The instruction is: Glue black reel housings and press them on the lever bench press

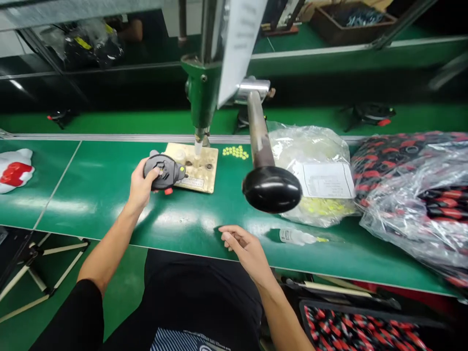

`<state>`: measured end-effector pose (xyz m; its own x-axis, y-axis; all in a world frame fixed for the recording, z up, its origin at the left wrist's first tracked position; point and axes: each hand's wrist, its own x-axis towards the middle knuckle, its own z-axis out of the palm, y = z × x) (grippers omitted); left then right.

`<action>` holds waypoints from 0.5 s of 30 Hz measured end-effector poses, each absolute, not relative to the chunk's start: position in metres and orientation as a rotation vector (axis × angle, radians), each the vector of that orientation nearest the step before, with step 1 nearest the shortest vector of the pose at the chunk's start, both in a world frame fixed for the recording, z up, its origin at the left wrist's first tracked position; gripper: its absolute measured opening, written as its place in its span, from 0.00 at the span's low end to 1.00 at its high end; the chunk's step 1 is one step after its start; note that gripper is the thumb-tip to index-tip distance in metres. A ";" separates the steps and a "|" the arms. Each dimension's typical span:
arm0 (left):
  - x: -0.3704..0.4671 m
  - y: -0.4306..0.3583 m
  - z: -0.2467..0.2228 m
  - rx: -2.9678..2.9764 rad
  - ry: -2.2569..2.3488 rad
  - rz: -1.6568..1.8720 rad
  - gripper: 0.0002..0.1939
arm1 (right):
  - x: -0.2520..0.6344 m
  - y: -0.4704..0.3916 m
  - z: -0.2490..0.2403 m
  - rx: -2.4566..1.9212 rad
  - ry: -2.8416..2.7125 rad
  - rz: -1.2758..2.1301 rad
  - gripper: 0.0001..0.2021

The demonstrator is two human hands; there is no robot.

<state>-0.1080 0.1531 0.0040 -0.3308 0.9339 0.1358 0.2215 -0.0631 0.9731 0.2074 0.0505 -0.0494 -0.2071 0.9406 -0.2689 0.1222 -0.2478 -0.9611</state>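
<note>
My left hand (140, 184) grips a round black plastic part (161, 171) with a red tab and a small yellow dot on its side arm. The thumb lies on its face, and the part is over the left edge of a brass-coloured fixture plate (204, 178). Above that plate stands the white tip of a green hand press (201, 95). My right hand (243, 246) is low over the front of the green bench, fingers curled and thumb close to the index finger. Whatever may be between those fingertips is too small to make out.
The press lever's black knob (272, 189) juts out above the bench. Small yellow pieces (236, 152) lie behind it. To the right are a labelled clear bag (310, 151), a small bottle (296, 237) and a large bag of black-red parts (413, 190). A bin (351, 326) sits below.
</note>
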 end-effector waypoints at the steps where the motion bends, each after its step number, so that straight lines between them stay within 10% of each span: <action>1: -0.111 0.174 0.008 1.218 1.569 1.405 0.20 | 0.206 0.051 -0.050 -1.362 -1.316 1.520 0.20; 10: -0.091 0.254 0.018 1.147 1.474 0.964 0.21 | 0.204 0.050 -0.029 -1.460 -1.357 1.267 0.19; 15: -0.100 0.253 0.010 1.569 1.495 1.055 0.30 | 0.198 0.071 0.008 -1.399 -1.294 0.538 0.18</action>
